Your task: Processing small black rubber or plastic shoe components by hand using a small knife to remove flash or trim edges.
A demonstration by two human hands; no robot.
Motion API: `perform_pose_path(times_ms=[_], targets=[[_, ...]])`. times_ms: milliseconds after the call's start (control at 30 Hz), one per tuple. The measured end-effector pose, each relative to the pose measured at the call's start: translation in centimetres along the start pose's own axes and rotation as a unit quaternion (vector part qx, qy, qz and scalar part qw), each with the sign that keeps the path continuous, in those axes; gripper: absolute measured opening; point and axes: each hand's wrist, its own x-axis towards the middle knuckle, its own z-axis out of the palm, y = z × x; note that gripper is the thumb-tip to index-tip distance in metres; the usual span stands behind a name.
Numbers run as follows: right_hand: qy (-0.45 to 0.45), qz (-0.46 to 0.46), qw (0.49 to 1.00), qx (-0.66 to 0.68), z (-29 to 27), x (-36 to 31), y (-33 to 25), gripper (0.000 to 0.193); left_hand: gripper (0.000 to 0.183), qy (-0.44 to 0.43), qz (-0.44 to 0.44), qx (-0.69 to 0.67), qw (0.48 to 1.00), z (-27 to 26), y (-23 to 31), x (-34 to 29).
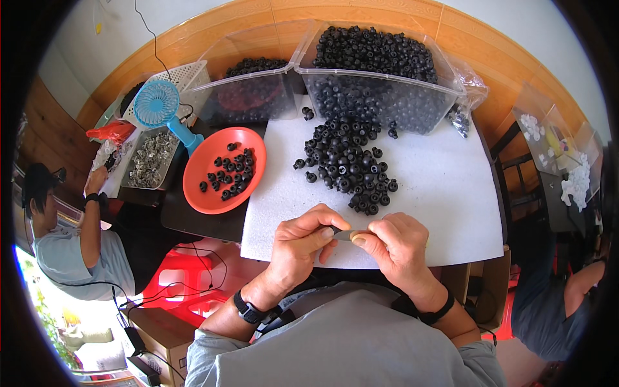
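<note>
Part (334,229): small, black, pinched in the left hand (299,241) over the near side of the white sheet (282,175).
Knife (343,236): held in the right hand (398,242), beside the part; contact unclear.
Handling: probably short, light strokes, left fingertips clear.

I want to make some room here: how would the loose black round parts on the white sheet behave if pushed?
The black round parts would probably roll, since their sides look rounded. They would likely scatter, lying loosely heaped on the flat white sheet. They also seem fairly stiff, keeping their shape even where stacked.
</note>
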Motion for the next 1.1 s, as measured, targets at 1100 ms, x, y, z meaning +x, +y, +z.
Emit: perform_pose_path(times_ms=[1100], targets=[[0.032,-0.056,0.998,-0.019,-0.1,-1.0,0.3,0.031,0.029,0.153,0.239,0.677,0.680,-8.1,7.3,3.3]])
